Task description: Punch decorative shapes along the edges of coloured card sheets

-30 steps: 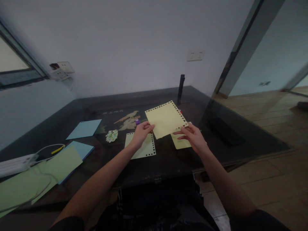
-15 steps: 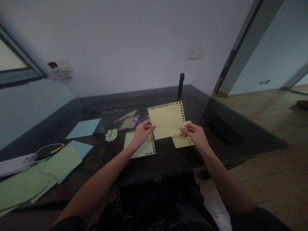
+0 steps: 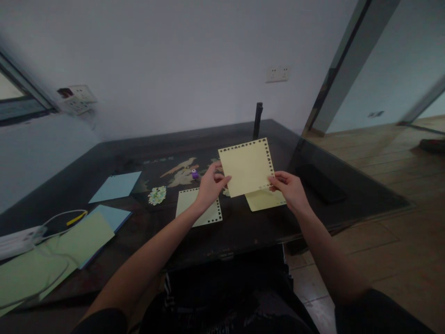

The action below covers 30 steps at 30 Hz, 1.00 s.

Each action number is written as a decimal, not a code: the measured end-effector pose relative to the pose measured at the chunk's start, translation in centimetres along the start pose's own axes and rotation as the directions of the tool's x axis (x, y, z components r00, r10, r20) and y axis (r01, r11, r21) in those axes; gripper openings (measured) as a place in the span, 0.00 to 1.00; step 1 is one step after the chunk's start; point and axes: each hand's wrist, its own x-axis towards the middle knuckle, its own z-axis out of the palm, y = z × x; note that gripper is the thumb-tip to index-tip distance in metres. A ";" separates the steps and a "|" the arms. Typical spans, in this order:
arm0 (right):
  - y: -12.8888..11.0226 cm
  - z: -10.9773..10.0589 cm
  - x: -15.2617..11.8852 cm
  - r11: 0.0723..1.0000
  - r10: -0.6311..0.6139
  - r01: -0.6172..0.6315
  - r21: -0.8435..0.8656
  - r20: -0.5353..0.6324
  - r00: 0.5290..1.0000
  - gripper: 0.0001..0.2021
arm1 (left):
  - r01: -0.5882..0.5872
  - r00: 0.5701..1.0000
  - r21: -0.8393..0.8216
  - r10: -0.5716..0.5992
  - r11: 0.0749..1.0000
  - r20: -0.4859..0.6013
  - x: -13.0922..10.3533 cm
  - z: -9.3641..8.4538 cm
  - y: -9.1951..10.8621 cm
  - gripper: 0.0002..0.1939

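Observation:
A pale yellow sheet of paper (image 3: 246, 168) is held up above the dark table, tilted, with small shapes punched along its top and right edges and partly along the bottom. My left hand (image 3: 212, 184) pinches its left edge between thumb and fingers. At the lower right corner my right hand (image 3: 288, 186) grips it the same way. Below it on the table lies another yellow sheet (image 3: 264, 200), partly covered. A pale green sheet (image 3: 205, 214) with punched edges lies under my left wrist. Farther back stands a small purple craft punch (image 3: 195, 174).
Left of the punch is a heap of small paper cut-outs (image 3: 157, 195). Blue paper (image 3: 116, 186), green paper (image 3: 86, 228) and a white power strip with cable (image 3: 21, 241) lie at the left. A dark flat object (image 3: 320, 184) lies right; a black post (image 3: 257, 120) stands behind.
Both hands have raised the yellow sheet slightly and shifted it to the right, uncovering more of the sheet beneath. The camera view has shifted a little.

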 end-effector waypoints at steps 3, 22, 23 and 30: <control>0.0 -1.4 0.0 0.999 -0.012 0.010 -0.033 -0.058 0.998 0.19 | -0.037 0.998 0.020 0.038 0.999 -0.046 0.6 1.8 0.2 0.23; 2.9 -5.9 -2.5 0.792 -0.145 0.106 -0.601 -0.018 0.989 0.16 | -0.014 0.946 0.585 -0.180 0.811 0.271 0.0 6.4 -1.6 0.10; 3.0 -5.8 -2.5 0.769 -0.153 0.109 -0.629 -0.016 0.988 0.15 | -0.013 0.947 0.589 -0.179 0.808 0.268 0.0 6.5 -1.7 0.10; 3.7 -5.7 -2.6 0.581 -0.179 0.114 -0.806 0.010 0.984 0.11 | -0.098 0.955 0.657 -0.114 0.747 0.272 -0.2 6.8 -2.2 0.10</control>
